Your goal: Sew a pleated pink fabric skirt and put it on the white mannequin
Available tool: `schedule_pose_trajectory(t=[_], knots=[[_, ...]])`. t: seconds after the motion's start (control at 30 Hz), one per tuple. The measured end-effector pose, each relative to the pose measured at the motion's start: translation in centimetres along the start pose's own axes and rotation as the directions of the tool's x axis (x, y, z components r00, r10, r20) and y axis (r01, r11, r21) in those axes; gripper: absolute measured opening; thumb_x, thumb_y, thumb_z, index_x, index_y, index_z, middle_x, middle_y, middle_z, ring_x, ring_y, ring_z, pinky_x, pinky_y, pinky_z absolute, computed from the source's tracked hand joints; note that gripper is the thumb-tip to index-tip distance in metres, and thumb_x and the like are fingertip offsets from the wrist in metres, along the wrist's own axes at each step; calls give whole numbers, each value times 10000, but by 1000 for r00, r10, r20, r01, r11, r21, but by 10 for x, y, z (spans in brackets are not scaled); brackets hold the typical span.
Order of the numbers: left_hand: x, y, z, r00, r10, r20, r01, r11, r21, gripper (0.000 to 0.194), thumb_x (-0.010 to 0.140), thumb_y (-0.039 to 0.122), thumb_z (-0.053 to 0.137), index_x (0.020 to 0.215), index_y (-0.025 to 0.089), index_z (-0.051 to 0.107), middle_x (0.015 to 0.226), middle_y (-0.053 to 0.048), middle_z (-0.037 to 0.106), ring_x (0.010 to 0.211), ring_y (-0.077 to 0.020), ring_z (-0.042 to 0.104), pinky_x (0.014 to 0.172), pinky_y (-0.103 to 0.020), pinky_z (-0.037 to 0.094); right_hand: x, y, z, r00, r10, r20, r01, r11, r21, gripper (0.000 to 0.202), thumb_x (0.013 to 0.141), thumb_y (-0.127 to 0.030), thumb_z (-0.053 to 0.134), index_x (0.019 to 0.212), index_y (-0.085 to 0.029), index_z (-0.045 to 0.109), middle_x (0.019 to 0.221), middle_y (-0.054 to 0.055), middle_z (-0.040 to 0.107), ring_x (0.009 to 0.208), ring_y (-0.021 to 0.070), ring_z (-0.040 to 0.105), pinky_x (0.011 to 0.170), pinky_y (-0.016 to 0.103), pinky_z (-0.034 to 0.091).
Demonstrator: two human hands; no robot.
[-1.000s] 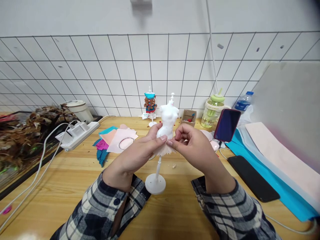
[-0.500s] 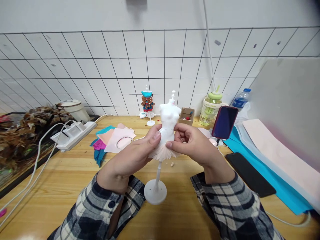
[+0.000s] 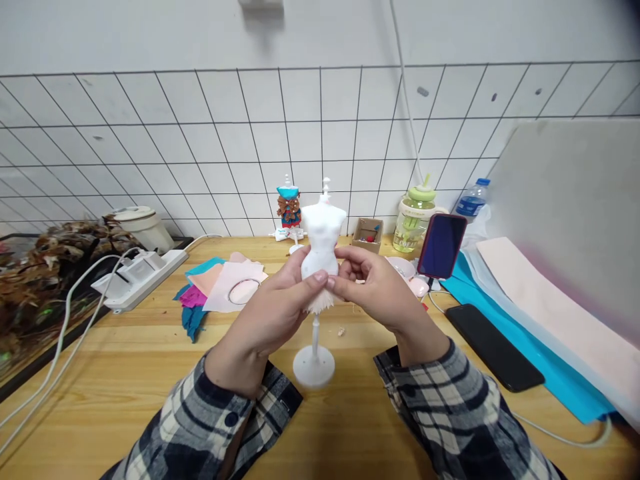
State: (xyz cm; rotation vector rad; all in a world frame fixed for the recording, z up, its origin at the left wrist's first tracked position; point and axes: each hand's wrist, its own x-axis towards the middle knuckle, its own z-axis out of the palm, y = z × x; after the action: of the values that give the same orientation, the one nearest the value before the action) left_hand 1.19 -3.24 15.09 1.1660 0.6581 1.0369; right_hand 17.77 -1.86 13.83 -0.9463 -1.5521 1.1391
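I saw the small white mannequin standing upright on its round base on the wooden worktop, and I take it as my landmark. My left hand came at its waist from the left, the thumb and forefinger closed on the pale pink frilled skirt wrapped just below the torso. My right hand met it from the right, its fingertips pinched on the same frill, so that both thumbs nearly touched in front of the mannequin's hips. Behind the mannequin and slightly left, a second little dress form in teal and brown stood against the tiled wall. Left of the mannequin lay a heap of felt pieces in pink, peach and teal, and farther left a white power strip with its cables. Right of the mannequin and behind it sat a small cardboard box, then a green-lidded bottle, then a propped phone with a red case. A black phone lay flat well to the right of the mannequin, beside blue and pink sheets.
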Motion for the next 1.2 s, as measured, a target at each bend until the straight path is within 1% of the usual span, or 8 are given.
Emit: schedule_pose_trajectory(t=[0.1, 0.3, 0.5, 0.63, 0.73, 0.9, 1.1, 1.2], knots=[[6, 3, -2, 991, 93, -94, -94, 996, -8, 477, 843, 290, 665, 1290, 242, 506, 1125, -71, 674, 952, -226, 656, 767, -311, 509, 0, -3, 0, 1000, 21, -19, -19, 996, 92, 407, 752, -357, 739, 1116, -212, 627, 746, -31, 550, 670, 103, 529, 591, 236, 498], [6, 8, -20, 958, 240, -156, -224, 968, 110, 464, 776, 240, 739, 1209, 235, 573, 1061, -49, 699, 897, -192, 672, 748, -278, 526, -5, -8, 9, 989, 148, -3, -146, 979, 146, 332, 761, -486, 706, 900, -189, 650, 817, 12, 609, 682, 111, 558, 485, 198, 518], [8, 9, -28, 923, 328, -200, -275, 928, 251, 435, 687, 211, 810, 1078, 197, 620, 1044, -53, 709, 887, -199, 677, 734, -272, 541, -1, -2, 16, 988, 150, -33, -136, 956, 258, 327, 705, -465, 760, 787, -168, 649, 668, -28, 562, 542, 66, 501, 429, 161, 454], [8, 10, -30, 914, 330, -236, -241, 910, 338, 380, 681, 217, 808, 1015, 180, 630, 1057, -59, 705, 835, -202, 684, 695, -276, 546, 2, 3, 14, 979, 194, 64, -203, 898, 390, 303, 712, -428, 748, 725, -146, 640, 645, -26, 585, 391, 12, 349, 334, 150, 288], [8, 11, -32, 877, 384, -289, -246, 875, 417, 383, 658, 215, 817, 987, 180, 624, 1039, -57, 705, 819, -209, 683, 686, -286, 546, 3, 5, 13, 975, 212, 69, -220, 868, 445, 325, 737, -456, 713, 714, -142, 629, 692, -5, 621, 363, 5, 328, 308, 163, 237], [9, 11, -29, 785, 502, -363, -303, 823, 481, 400, 681, 218, 797, 1032, 203, 607, 1063, -47, 680, 824, -198, 683, 675, -273, 544, 2, 7, 21, 975, 213, 63, -221, 901, 374, 350, 739, -471, 728, 892, -166, 649, 886, 28, 679, 407, 24, 461, 302, 167, 286], [10, 5, -20, 786, 500, -363, -284, 815, 506, 429, 684, 271, 804, 1045, 203, 582, 989, -50, 680, 789, -193, 678, 599, -244, 540, 3, 9, 33, 979, 200, -48, -158, 879, 450, 296, 703, -386, 772, 821, -173, 605, 616, -73, 519, 366, 8, 307, 302, 165, 212], [11, 4, -19, 787, 497, -365, -281, 817, 504, 441, 699, 270, 794, 1079, 210, 579, 1045, -59, 675, 791, -190, 678, 582, -238, 533, 3, 8, 33, 978, 204, -29, -158, 833, 531, 288, 688, -374, 780, 773, -172, 592, 568, -86, 474, 372, 6, 290, 310, 152, 191]])
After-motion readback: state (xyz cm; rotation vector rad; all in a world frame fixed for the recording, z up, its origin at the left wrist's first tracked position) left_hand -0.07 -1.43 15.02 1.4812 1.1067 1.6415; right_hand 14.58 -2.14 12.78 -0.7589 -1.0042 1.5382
